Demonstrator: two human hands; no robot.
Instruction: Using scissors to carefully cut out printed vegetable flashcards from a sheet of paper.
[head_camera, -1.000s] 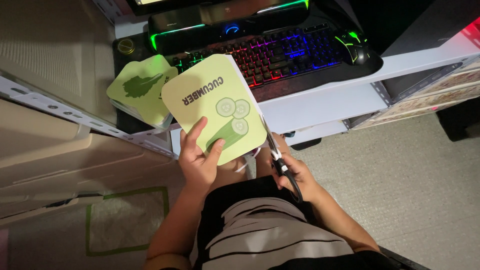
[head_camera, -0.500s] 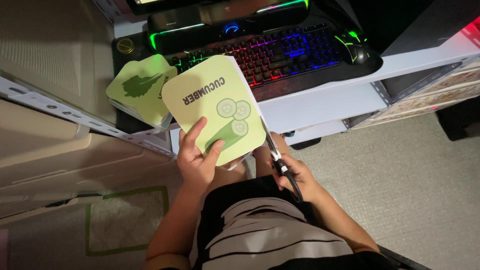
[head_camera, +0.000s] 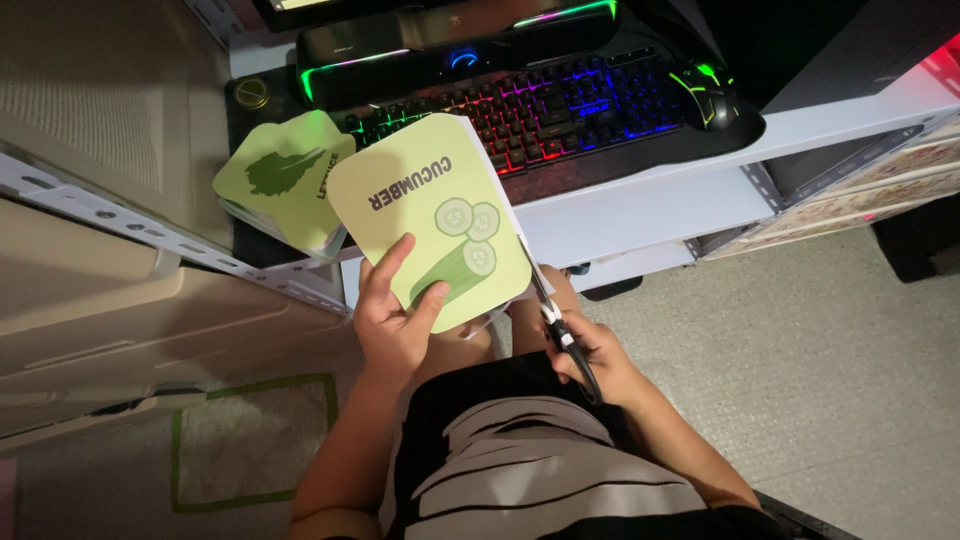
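Dim room, grey carpet underfoot, with a white bench lit mostly by the coloured glow of what sits on it. Nearest the camera is the person's lap in dark, striped clothing. Just above it the right hand (head_camera: 590, 362) is closed around the dark handles of a pair of scissors (head_camera: 552, 312), whose blades point up and meet the right edge of a card (head_camera: 432, 215). The left hand (head_camera: 395, 315) pinches the card's lower corner, thumb across the printed face and fingers behind it, holding it up in front of the bench's front edge.

That card is pale green with rounded corners and a picture of a cucumber and its slices. It looks light, thin and fairly stiff, holding flat from one corner without drooping; it would likely bend or crease if squeezed hard, and its face may be a little slick. A grip near a corner or edge, well away from the blades, seems the sound place.

Beyond it, a stack of similar green cards (head_camera: 283, 180) rests at the bench's left front corner. Farther back lie a rainbow-lit keyboard (head_camera: 530, 105), a mouse (head_camera: 705, 92) to its right, and a long dark bar with green lights (head_camera: 450, 35).
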